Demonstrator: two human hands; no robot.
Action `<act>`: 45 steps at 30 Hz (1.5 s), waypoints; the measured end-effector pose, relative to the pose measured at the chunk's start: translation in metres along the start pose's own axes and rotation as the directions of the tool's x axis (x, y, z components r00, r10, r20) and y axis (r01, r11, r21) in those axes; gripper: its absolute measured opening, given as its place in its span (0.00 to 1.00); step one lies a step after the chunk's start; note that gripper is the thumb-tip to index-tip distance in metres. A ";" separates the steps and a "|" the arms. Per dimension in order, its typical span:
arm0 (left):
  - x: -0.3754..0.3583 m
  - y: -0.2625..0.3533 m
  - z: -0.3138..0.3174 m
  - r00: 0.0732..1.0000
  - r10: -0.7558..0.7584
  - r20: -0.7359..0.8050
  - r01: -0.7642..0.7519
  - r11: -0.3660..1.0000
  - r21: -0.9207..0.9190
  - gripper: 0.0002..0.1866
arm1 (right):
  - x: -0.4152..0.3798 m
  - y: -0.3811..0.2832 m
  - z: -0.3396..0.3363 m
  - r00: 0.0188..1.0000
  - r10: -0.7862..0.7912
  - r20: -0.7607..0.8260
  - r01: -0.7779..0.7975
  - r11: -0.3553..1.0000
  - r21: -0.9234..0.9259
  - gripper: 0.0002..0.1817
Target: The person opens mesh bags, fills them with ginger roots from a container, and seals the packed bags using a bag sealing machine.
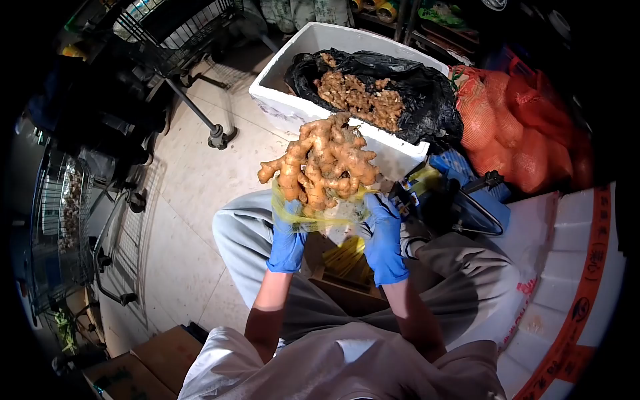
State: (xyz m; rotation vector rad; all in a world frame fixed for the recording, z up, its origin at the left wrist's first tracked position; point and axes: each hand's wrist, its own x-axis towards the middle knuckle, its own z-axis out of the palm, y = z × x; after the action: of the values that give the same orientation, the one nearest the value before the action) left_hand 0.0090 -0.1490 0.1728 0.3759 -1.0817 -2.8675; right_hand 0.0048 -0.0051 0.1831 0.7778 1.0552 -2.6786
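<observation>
A large knobbly piece of ginger (323, 160) is held up in front of me, its lower part inside a yellow mesh net (320, 217). My left hand (287, 233), in a blue glove, grips the net's left side just below the ginger. On the other side, my right hand (385, 240), also gloved in blue, is closed on the net's right edge. The net stretches between both hands. Below them, a cardboard box (340, 287) between my legs contains yellow netting (347, 257). Some of my fingers are hidden behind the net.
Ahead stands a white foam box (273, 83) lined with a black plastic bag (427, 93), holding more ginger (360, 97). Red mesh sacks (500, 127) lie to its right. A blue device (467, 193) sits near my right knee. Carts (180, 40) and a wire basket (63, 207) stand left.
</observation>
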 end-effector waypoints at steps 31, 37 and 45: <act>0.004 0.050 0.043 0.548 -0.544 0.636 0.186 0.820 0.541 0.26 | 0.019 -0.087 0.013 0.469 0.237 0.851 0.672 0.530 -0.518 0.19; 0.008 0.060 0.052 0.439 -0.661 0.609 0.182 0.729 0.660 0.32 | 0.024 -0.071 0.061 0.482 0.690 0.540 -0.051 0.637 -0.769 0.15; 0.009 0.057 0.053 0.470 -0.401 0.786 -0.180 0.829 0.530 0.23 | 0.033 -0.070 0.045 0.470 0.407 0.783 0.590 0.515 -0.622 0.08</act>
State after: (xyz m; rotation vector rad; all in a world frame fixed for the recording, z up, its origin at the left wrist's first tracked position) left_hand -0.0145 -0.1592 0.2471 -1.2999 -2.0906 -2.7047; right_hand -0.0648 0.0180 0.2346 -0.8890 1.7527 -1.5803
